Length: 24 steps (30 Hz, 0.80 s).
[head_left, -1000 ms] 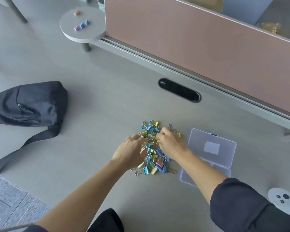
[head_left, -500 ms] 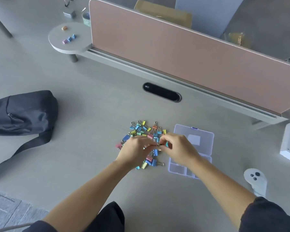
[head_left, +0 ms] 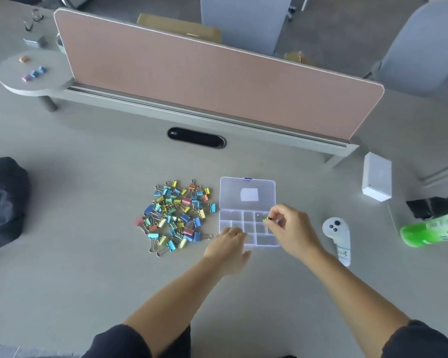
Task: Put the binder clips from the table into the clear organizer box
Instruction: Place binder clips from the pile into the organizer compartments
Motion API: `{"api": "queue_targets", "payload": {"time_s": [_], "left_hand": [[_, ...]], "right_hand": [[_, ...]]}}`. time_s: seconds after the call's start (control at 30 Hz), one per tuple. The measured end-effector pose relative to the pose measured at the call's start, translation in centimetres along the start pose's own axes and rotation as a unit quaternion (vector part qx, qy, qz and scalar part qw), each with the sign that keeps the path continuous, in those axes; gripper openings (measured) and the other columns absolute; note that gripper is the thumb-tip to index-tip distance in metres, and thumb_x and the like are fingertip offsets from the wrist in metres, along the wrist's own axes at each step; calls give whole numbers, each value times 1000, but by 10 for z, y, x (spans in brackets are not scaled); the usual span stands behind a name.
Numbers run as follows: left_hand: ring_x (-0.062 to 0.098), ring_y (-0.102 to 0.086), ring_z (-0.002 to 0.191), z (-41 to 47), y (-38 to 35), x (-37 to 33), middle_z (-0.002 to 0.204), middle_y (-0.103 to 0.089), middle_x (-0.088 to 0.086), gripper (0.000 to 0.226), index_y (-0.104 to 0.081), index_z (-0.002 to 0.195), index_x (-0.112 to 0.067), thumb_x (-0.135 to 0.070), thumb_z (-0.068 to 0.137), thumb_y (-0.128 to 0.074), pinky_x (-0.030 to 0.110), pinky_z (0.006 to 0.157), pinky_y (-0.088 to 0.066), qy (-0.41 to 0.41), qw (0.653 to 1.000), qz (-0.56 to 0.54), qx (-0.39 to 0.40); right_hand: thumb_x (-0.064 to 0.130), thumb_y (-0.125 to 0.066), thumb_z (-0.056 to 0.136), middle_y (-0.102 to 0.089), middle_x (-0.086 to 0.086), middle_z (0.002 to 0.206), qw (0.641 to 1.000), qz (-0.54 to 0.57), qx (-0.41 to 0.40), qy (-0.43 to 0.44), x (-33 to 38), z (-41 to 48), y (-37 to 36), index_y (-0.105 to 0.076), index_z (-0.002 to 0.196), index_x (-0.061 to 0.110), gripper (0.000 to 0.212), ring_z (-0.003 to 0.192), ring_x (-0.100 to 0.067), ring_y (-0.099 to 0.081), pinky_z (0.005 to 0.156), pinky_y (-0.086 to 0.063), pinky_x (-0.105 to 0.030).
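Left grip (head_left: pixel 229 245): nearest to us, it lies on the near-left corner of the clear organizer box (head_left: pixel 265 240). Its fingers curl downward, and we cannot tell whether they hold anything.
Right grip (head_left: pixel 292 228): thumb and forefinger pinch one yellow binder clip (head_left: pixel 266 218), held just above a far-right compartment.
Step in hand: we judge this to be the drop. We lower the clip inside the dividers directly beneath the grip, then part the fingers.
Care: the box looks light, so we let the left grip steady it.
Pile (head_left: pixel 175 215): the other clips lie heaped on the counter (head_left: pixel 88 254), left of the right grip and just beside the box. Most of the task remains.
Lid (head_left: pixel 247 192): it lies open beyond the grip, and we release short of it.
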<state>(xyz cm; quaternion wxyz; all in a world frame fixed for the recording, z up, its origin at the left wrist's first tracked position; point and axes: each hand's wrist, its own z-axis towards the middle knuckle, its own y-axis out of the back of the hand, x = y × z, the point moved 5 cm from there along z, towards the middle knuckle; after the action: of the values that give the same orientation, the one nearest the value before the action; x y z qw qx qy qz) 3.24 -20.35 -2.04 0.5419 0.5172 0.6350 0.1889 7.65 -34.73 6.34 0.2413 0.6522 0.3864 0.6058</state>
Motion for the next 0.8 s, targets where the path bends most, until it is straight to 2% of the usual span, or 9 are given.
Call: {"api": "queue_targets", "payload": {"time_s": [0.17, 0.27, 0.43, 0.6, 0.7, 0.8], "left_hand": [[28, -10, 145, -5, -33, -12, 157, -15, 8, 65, -29, 144, -9, -44, 93, -47, 43, 115, -22, 9, 993, 113, 19], [28, -8, 146, -10, -42, -9, 160, -8, 7, 67, -24, 147, -10, -45, 94, -46, 43, 117, -19, 14, 991, 133, 4], [27, -22, 143, -8, -52, -6, 159, -17, 4, 60, -32, 145, -14, -45, 95, -43, 40, 114, -21, -9, 985, 151, -81], [25, -36, 136, -9, -67, 3, 156, -27, 1, 57, -39, 143, -20, -47, 93, -47, 35, 110, -22, -52, 962, 177, -199], [25, -41, 132, -20, -78, 6, 153, -33, -1, 57, -41, 142, -23, -46, 91, -52, 34, 108, -25, -58, 953, 183, -234], [26, -46, 129, -37, -88, 4, 147, -43, 0, 51, -47, 138, -25, -45, 92, -51, 37, 108, -31, -58, 951, 168, -254]], "right_hand": [[20, -67, 85, -60, 12, 70, 1000, 15, 2, 17, -27, -14, -10, -56, 75, 23, 15, 59, -2, -54, 56, -45, -26], [22, -67, 85, -60, 11, 70, 999, 28, -1, 35, -40, -10, -29, -56, 77, 23, 14, 63, -9, -57, 59, -47, -29], [19, -63, 86, -62, 8, 73, 995, 48, -38, 76, -59, 15, -67, -53, 78, 25, 15, 70, -15, -59, 61, -47, -28], [18, -65, 84, -58, 12, 67, 982, 71, -126, 120, -85, 25, -103, -46, 67, 35, 31, 67, -11, -58, 64, -50, -31], [17, -65, 83, -59, 12, 68, 974, 73, -168, 135, -91, 10, -112, -49, 70, 31, 25, 67, -13, -57, 64, -50, -30], [15, -63, 86, -61, 9, 76, 972, 54, -170, 154, -88, -16, -118, -53, 78, 25, 17, 73, -17, -58, 67, -50, -30]]}}
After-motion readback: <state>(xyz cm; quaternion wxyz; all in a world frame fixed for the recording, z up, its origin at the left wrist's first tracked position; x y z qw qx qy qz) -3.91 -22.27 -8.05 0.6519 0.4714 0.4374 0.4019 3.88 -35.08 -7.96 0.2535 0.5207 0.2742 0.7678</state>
